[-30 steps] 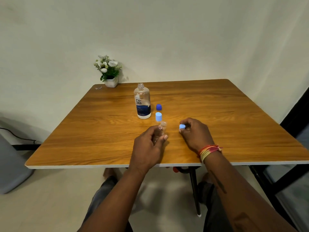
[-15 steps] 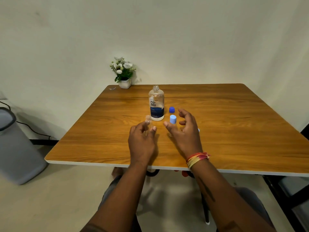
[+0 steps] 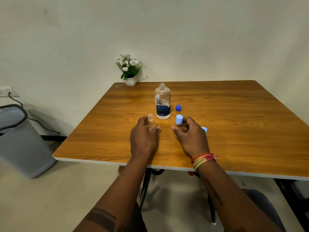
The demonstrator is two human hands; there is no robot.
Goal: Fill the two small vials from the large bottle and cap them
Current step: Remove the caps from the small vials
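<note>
Sitting at a wooden table (image 3: 217, 124), a person has both forearms stretched out over its near edge. The left hand (image 3: 143, 139) curls its fingers and thumb around a small clear vial (image 3: 151, 121), uncapped, its open neck poking up above the fingers; the vial looks upright, roughly. The right hand (image 3: 190, 136) grips a second vial (image 3: 178, 125) (mostly hidden by the fingers, only a sliver of clear body shows) with a light blue cap (image 3: 179, 119) on top, tilted slightly to the left. The two hands are apart, side by side, near the middle of the table.

Just behind them stands the large bottle (image 3: 162, 102), upright, neck open, white and dark blue label facing the person. Whether liquid is inside cannot be told for sure. To its right a dark blue cap (image 3: 178, 108) sits on the wood, apart from the bottle. Another light blue cap (image 3: 204, 129) peeks out from behind the right hand, on the table.

A bundle of red and yellow threads (image 3: 203, 159) wraps the right wrist. At the far left corner, a small white pot of flowers (image 3: 129, 71) stands against the wall. A grey bin (image 3: 20, 141) is on the floor, left of the table.
</note>
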